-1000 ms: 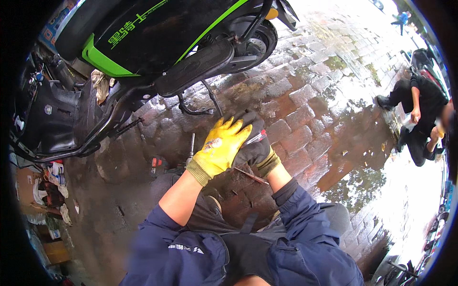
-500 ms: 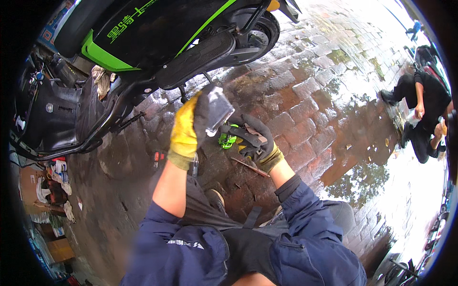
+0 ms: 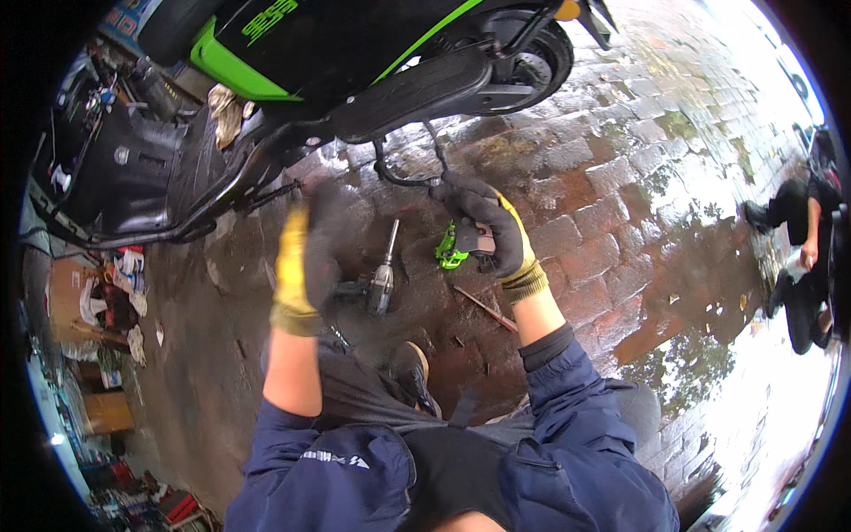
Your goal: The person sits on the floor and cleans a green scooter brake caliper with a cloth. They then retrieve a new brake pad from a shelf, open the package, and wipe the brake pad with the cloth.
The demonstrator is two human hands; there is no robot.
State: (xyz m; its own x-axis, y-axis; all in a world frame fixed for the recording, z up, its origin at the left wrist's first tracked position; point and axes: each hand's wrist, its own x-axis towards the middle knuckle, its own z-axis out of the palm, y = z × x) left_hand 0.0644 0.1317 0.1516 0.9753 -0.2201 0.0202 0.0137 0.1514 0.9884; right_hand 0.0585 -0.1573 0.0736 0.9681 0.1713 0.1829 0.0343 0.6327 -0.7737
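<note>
My right hand (image 3: 493, 229), in a black and yellow glove, is closed around a flat brown-and-dark plate that looks like a brake pad (image 3: 485, 241). Right beside its fingers is a bright green brake caliper (image 3: 450, 247); whether the hand touches it I cannot tell. A black hose (image 3: 401, 180) runs from the scooter toward the fingertips. My left hand (image 3: 312, 257), gloved alike, is smeared by motion, and its fingers do not show clearly. Near it on the wet bricks lies a metal power ratchet (image 3: 381, 285). A thin reddish rod (image 3: 486, 308) lies below the right hand.
A black and green scooter (image 3: 355, 102) stands across the top, with a rag (image 3: 227, 115) on it. Cardboard boxes (image 3: 108, 412) and clutter line the left side. At the far right a seated person (image 3: 802, 257) is partly in view. Puddles cover parts of the brick ground.
My left hand has moved left and down, and the clear plastic package it held no longer shows. The ratchet has come into fuller view. My right hand keeps its hold on the pad.
</note>
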